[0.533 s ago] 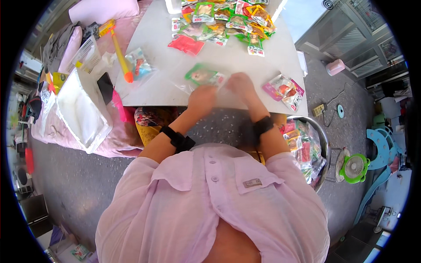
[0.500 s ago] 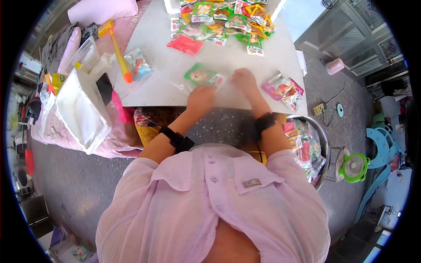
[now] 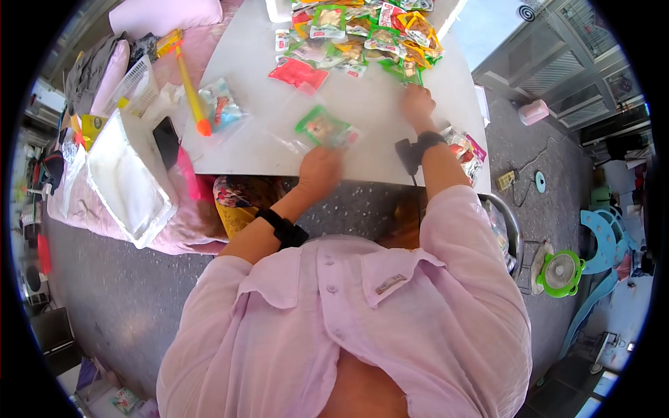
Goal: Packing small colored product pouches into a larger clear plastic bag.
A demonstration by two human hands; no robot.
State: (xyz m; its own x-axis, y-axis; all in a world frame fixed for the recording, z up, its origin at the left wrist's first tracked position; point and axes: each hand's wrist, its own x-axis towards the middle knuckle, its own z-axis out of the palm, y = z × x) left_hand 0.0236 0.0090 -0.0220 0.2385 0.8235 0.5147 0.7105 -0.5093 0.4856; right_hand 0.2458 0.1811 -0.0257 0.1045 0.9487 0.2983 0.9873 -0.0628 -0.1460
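Note:
My left hand [image 3: 322, 171] is closed at the table's near edge on a small green-edged food packet [image 3: 320, 127], blurred by motion. Thin clear plastic lies around this packet; I cannot tell whether it encloses it. At the front of a heap of food packets [image 3: 382, 42], my right hand [image 3: 418, 106] has its fingers curled against another green packet [image 3: 401, 71]. A red packet [image 3: 298, 74] lies at the heap's left front. Partly behind my right wrist is a purple-and-white pouch [image 3: 468, 155].
On the white table [image 3: 240, 150], a clear bag with blue and red contents [image 3: 221, 104] lies by a yellow-orange stick [image 3: 187, 87]. Left of it are a white foam box [image 3: 132, 184] and a dark phone [image 3: 166, 141]. A metal basin [image 3: 514, 233] stands at lower right.
My right hand has moved from beside my left hand forward and right to the heap's front, where the green packet has shifted. My left hand still holds its packet, slightly nearer me.

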